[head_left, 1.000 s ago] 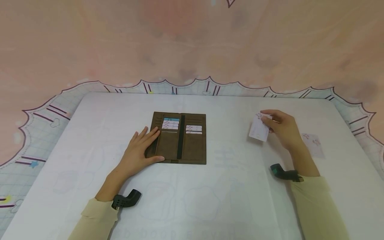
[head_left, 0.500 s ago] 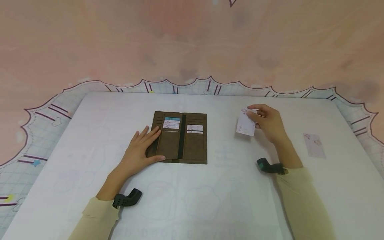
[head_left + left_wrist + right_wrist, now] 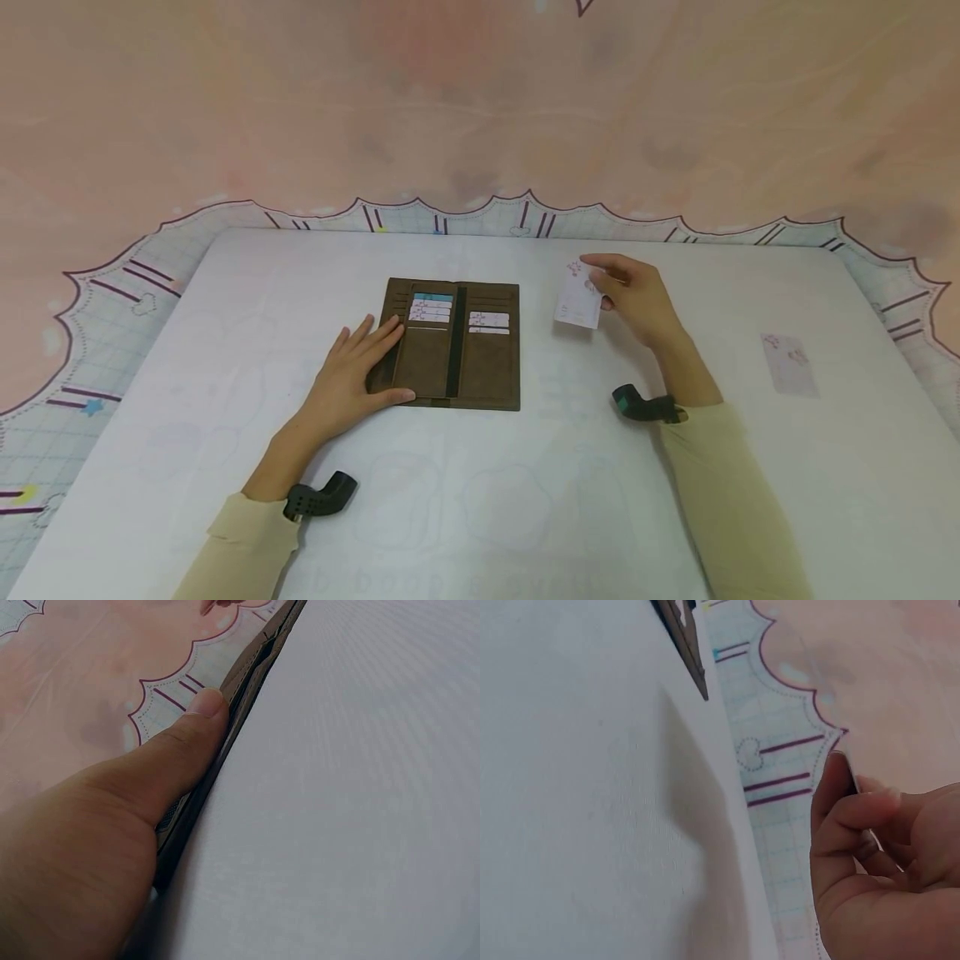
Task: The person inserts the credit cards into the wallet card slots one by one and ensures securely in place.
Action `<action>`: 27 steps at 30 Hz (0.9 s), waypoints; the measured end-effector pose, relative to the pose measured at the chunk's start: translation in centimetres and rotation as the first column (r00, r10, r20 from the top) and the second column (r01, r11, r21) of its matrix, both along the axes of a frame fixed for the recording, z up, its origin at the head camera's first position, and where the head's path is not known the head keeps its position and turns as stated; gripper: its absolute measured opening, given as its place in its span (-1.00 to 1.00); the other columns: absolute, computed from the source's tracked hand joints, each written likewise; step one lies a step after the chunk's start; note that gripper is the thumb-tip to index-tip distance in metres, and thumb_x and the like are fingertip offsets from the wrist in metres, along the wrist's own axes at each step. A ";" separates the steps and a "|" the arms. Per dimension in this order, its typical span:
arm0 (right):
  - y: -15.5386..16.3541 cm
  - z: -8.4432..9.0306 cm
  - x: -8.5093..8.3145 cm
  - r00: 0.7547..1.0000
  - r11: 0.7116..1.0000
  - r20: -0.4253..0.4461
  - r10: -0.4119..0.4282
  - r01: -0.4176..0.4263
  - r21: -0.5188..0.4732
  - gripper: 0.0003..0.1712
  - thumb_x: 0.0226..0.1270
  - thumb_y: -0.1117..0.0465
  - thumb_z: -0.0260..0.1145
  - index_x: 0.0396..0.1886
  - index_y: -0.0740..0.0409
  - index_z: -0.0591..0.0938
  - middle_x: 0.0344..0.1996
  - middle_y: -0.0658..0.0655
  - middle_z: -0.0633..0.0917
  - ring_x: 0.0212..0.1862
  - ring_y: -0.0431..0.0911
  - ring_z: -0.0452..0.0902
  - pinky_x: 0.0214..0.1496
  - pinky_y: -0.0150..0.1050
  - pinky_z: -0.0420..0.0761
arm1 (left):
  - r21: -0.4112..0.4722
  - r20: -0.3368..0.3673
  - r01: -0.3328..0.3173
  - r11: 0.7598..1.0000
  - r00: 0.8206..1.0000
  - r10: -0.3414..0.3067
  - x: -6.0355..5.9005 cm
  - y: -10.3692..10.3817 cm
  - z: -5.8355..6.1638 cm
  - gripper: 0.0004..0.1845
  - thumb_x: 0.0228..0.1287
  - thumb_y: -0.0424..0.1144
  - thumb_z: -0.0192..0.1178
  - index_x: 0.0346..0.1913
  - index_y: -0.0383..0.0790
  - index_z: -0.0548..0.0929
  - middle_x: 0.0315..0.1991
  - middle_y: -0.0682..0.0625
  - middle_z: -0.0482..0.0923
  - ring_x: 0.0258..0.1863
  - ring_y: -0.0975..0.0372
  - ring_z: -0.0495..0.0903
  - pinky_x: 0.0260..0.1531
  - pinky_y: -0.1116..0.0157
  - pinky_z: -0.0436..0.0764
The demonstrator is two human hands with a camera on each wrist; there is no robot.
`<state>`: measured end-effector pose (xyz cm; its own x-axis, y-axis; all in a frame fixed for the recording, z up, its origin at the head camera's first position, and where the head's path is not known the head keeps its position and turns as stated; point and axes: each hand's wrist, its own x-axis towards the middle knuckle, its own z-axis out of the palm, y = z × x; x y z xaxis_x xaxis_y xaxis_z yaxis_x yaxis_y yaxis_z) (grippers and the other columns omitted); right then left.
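Observation:
A brown wallet (image 3: pixel 491 367) lies spread on the white table, several cards (image 3: pixel 431 310) showing in its left slots and more cards (image 3: pixel 489 320) in its right ones. On the wallet's left side rests my left hand (image 3: pixel 348 375), fingers spread and straight; the left wrist view shows its thumb (image 3: pixel 180 742) lying along the wallet's near edge. Right of the wallet, above the table, my right hand (image 3: pixel 637 300) pinches a white card (image 3: pixel 577 296) with small pink-red marks between thumb and fingers. In the right wrist view that card is nearly edge-on and mostly hidden behind the fingers.
Another pale card (image 3: pixel 791 365) with pink marks lies flat on the white table (image 3: pixel 525 500), to the far right. Beyond the table's back edge runs a scalloped, striped border (image 3: pixel 480 218) on a peach-coloured cloth (image 3: pixel 450 108).
My right hand has carried the card leftward toward the wallet, away from the card lying at the right. The left hand has stayed on the wallet.

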<state>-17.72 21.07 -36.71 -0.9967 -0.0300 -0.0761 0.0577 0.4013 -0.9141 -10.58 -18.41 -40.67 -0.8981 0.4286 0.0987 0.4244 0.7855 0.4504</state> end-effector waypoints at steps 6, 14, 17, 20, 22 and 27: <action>-1.5 -0.1 -0.6 0.999 0.997 0.008 0.037 -0.036 -0.070 -0.57 0.43 0.34 0.14 0.26 0.07 0.53 -0.18 0.19 0.46 -0.20 -0.04 0.45 -0.29 -0.37 0.59 | 0.002 0.001 0.001 1.000 1.000 -0.001 0.0 0.0 0.0 -0.01 -0.01 0.11 0.43 0.44 -0.22 0.24 0.47 -0.10 0.09 0.48 -0.03 -0.14 0.40 -0.05 -0.28; -3.4 -1.0 -1.6 1.000 0.978 -0.011 0.010 -0.012 -0.210 -0.59 0.38 0.38 0.18 0.21 0.18 0.49 -0.35 0.17 0.47 -0.30 -0.07 0.46 -0.30 -0.36 0.61 | 0.009 -0.003 0.004 1.000 1.000 -0.004 0.0 -0.1 -0.1 -0.01 -0.01 0.11 0.42 0.44 -0.22 0.24 0.47 -0.10 0.09 0.47 -0.03 -0.13 0.40 -0.04 -0.27; -4.1 -1.3 -1.9 1.000 0.963 -0.012 -0.019 0.015 -0.271 -0.61 0.36 0.40 0.19 0.17 0.25 0.48 -0.40 0.14 0.50 -0.35 -0.10 0.46 -0.33 -0.37 0.61 | 0.010 -0.003 0.003 1.000 1.000 -0.003 0.0 -0.1 -0.1 -0.01 -0.01 0.11 0.42 0.44 -0.22 0.24 0.47 -0.10 0.09 0.47 -0.03 -0.13 0.40 -0.04 -0.28; -4.7 -1.5 -2.2 0.998 0.953 -0.010 -0.058 0.052 -0.299 -0.63 0.34 0.42 0.21 0.14 0.25 0.51 -0.42 0.12 0.51 -0.37 -0.12 0.46 -0.36 -0.38 0.60 | 0.010 -0.004 0.004 1.000 1.000 -0.004 0.0 -0.1 -0.1 -0.01 -0.01 0.12 0.42 0.45 -0.21 0.23 0.47 -0.10 0.09 0.47 -0.03 -0.13 0.40 -0.04 -0.28; -5.2 -1.7 -2.3 0.997 0.951 -0.012 -0.081 0.074 -0.302 -0.64 0.34 0.41 0.22 0.13 0.22 0.53 -0.42 0.13 0.51 -0.38 -0.11 0.45 -0.36 -0.39 0.60 | 0.010 -0.007 0.005 1.000 1.000 -0.005 0.0 -0.1 -0.1 -0.01 -0.01 0.12 0.42 0.44 -0.21 0.24 0.47 -0.10 0.09 0.47 -0.04 -0.13 0.40 -0.04 -0.28; -6.4 -2.0 -2.5 0.994 0.952 -0.054 -0.099 0.079 -0.296 -0.64 0.34 0.38 0.23 0.13 0.20 0.56 -0.41 0.16 0.52 -0.35 -0.09 0.45 -0.36 -0.40 0.59 | 0.004 -0.009 0.008 1.000 1.000 -0.008 0.0 -0.1 -0.2 -0.01 -0.01 0.12 0.42 0.45 -0.21 0.23 0.47 -0.10 0.09 0.47 -0.03 -0.13 0.40 -0.04 -0.28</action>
<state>-20.27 14.70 -38.67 -0.9988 0.0481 -0.0100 0.0153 0.1117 -0.9936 -10.60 -18.55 -40.86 -0.8937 0.4353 0.1089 0.4349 0.7802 0.4496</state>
